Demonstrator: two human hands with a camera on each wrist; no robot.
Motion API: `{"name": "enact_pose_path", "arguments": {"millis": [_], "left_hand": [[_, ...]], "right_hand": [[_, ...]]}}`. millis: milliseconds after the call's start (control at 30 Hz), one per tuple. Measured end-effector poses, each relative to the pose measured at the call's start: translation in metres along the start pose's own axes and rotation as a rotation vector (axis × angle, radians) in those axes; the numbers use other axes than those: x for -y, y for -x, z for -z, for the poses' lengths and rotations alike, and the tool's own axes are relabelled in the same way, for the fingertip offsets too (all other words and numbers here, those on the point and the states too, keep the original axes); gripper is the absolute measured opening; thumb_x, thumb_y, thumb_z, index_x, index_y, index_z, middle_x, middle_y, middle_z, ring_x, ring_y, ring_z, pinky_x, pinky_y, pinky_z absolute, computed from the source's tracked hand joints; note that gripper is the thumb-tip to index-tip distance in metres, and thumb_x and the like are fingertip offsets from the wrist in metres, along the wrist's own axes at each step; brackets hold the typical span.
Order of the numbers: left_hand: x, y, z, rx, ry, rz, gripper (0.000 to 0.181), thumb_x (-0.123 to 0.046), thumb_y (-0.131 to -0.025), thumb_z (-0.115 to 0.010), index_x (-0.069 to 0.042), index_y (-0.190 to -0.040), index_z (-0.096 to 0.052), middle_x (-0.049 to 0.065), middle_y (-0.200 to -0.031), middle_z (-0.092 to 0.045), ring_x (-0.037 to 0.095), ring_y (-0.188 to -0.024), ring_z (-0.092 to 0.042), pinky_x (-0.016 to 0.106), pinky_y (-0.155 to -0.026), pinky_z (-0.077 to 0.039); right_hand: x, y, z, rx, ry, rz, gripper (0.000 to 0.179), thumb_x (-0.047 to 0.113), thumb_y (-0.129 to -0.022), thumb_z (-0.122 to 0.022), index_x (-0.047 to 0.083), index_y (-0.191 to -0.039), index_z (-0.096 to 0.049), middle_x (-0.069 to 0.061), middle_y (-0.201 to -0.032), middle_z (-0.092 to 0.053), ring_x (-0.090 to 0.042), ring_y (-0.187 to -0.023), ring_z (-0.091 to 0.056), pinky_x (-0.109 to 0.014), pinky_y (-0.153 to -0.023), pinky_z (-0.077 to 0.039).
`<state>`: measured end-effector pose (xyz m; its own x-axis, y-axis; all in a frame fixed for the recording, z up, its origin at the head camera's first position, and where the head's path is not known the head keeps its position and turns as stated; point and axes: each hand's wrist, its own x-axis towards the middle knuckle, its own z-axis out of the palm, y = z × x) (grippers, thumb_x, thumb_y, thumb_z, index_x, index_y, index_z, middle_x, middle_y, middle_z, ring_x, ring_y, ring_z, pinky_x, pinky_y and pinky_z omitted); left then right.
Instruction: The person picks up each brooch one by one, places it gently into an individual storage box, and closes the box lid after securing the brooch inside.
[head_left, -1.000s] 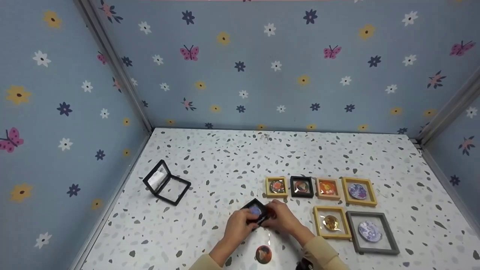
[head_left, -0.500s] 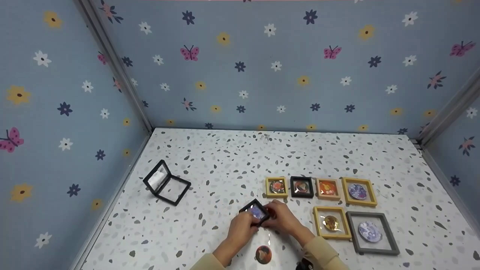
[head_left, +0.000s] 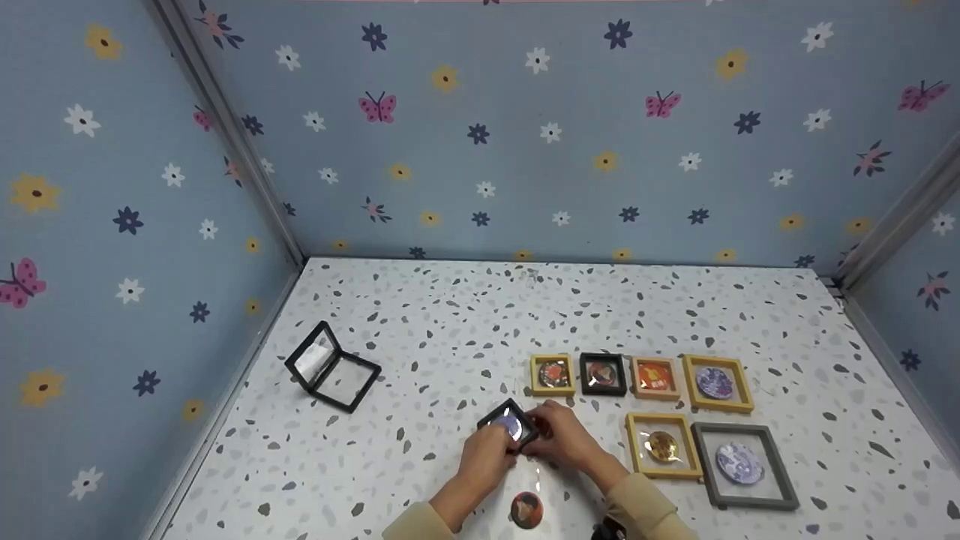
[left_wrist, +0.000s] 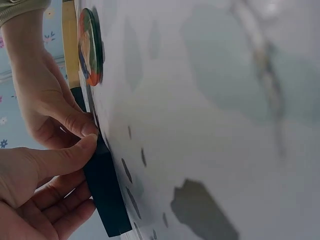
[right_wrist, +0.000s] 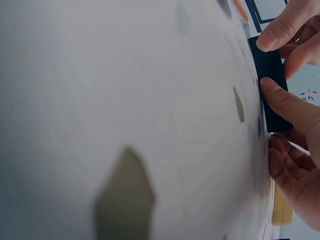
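Note:
Both hands hold a small black display frame (head_left: pixel 530 435) low over the table, its corners turned toward and away from the person. Under its clear film a round purple badge (head_left: pixel 511 426) shows through a bright glare. My left hand (head_left: pixel 482 455) grips the near-left side, its thumb across the frame's edge. On the right side, my right hand (head_left: pixel 568 437) pinches the frame, thumb along the black side wall (right_wrist: pixel 272 110) in the right wrist view. The two thumbs lie close together on that wall. A loose round badge (head_left: pixel 527 511), orange and dark, lies in front of the hands.
An open black frame (head_left: pixel 346 380) with raised lid stands at the left. On the right sit filled frames: small yellow (head_left: pixel 553 391), black (head_left: pixel 603 390), peach (head_left: pixel 658 394), larger yellow (head_left: pixel 718 406), another yellow (head_left: pixel 664 472) and a grey one (head_left: pixel 752 501). Patterned walls enclose the speckled table (head_left: pixel 450 315).
My left hand has shifted slightly, its thumb moving off the middle of the black frame toward the near edge, uncovering more of the purple badge. The right hand has stayed nearly still.

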<state>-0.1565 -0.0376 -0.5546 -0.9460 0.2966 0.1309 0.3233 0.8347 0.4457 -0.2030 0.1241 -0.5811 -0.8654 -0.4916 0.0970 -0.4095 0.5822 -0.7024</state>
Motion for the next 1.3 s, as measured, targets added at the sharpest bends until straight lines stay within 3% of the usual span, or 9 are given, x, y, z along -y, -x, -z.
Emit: {"name": "enact_pose_path", "arguments": {"millis": [300, 433, 567, 767, 967, 1300], "left_hand": [[0.003, 0.002, 0.006, 0.077, 0.019, -0.049, 0.012, -0.004, -0.066, -0.073, -0.011, -0.074, -0.068, -0.001, -0.077, -0.060, 0.012, -0.075, -0.057, 0.030, -0.066, -0.047], [0.008, 0.004, 0.009, 0.100, 0.092, -0.079, 0.017, -0.007, -0.069, -0.073, -0.010, -0.085, -0.069, 0.001, -0.087, -0.060, 0.012, -0.083, -0.056, 0.029, -0.073, -0.046], [0.015, 0.007, 0.014, 0.045, 0.155, -0.101, 0.020, -0.010, -0.073, -0.071, -0.005, -0.092, -0.068, 0.003, -0.092, -0.058, 0.015, -0.087, -0.056, 0.030, -0.075, -0.046], [0.027, 0.009, 0.027, -0.034, 0.166, -0.045, 0.027, -0.009, -0.076, -0.067, -0.001, -0.102, -0.063, 0.005, -0.092, -0.057, 0.017, -0.083, -0.057, 0.030, -0.073, -0.047], [0.047, 0.012, 0.043, -0.126, 0.109, -0.033, 0.028, -0.008, -0.077, -0.067, 0.000, -0.103, -0.061, 0.006, -0.093, -0.057, 0.021, -0.086, -0.058, 0.033, -0.074, -0.048], [0.085, 0.015, 0.077, -0.301, -0.013, 0.004, 0.028, -0.005, -0.076, -0.068, 0.002, -0.102, -0.060, 0.011, -0.096, -0.056, 0.024, -0.085, -0.058, 0.035, -0.070, -0.049]], "right_hand": [[0.003, 0.000, -0.001, 0.015, 0.016, 0.006, 0.039, 0.021, -0.065, -0.078, 0.007, -0.098, -0.064, 0.002, -0.081, -0.050, -0.010, -0.070, -0.048, -0.022, -0.059, -0.041], [0.005, 0.001, 0.001, 0.030, 0.035, 0.003, 0.039, 0.022, -0.066, -0.077, 0.006, -0.099, -0.063, 0.002, -0.082, -0.051, -0.009, -0.071, -0.048, -0.022, -0.060, -0.042], [0.007, 0.002, 0.004, 0.023, 0.048, 0.044, 0.043, 0.019, -0.067, -0.077, 0.001, -0.102, -0.061, -0.002, -0.084, -0.052, -0.011, -0.071, -0.052, -0.022, -0.061, -0.045], [0.012, 0.006, 0.005, -0.027, 0.090, 0.093, 0.045, 0.015, -0.068, -0.076, -0.001, -0.106, -0.058, -0.006, -0.090, -0.052, -0.017, -0.076, -0.054, -0.026, -0.066, -0.047], [0.017, 0.010, 0.006, -0.050, 0.153, 0.194, 0.036, 0.008, -0.070, -0.073, 0.001, -0.102, -0.060, -0.005, -0.094, -0.052, -0.020, -0.083, -0.054, -0.030, -0.073, -0.047], [0.023, 0.012, 0.006, -0.009, 0.276, 0.302, 0.027, 0.009, -0.070, -0.073, 0.006, -0.096, -0.064, -0.002, -0.096, -0.054, -0.014, -0.089, -0.052, -0.028, -0.078, -0.045]]}}
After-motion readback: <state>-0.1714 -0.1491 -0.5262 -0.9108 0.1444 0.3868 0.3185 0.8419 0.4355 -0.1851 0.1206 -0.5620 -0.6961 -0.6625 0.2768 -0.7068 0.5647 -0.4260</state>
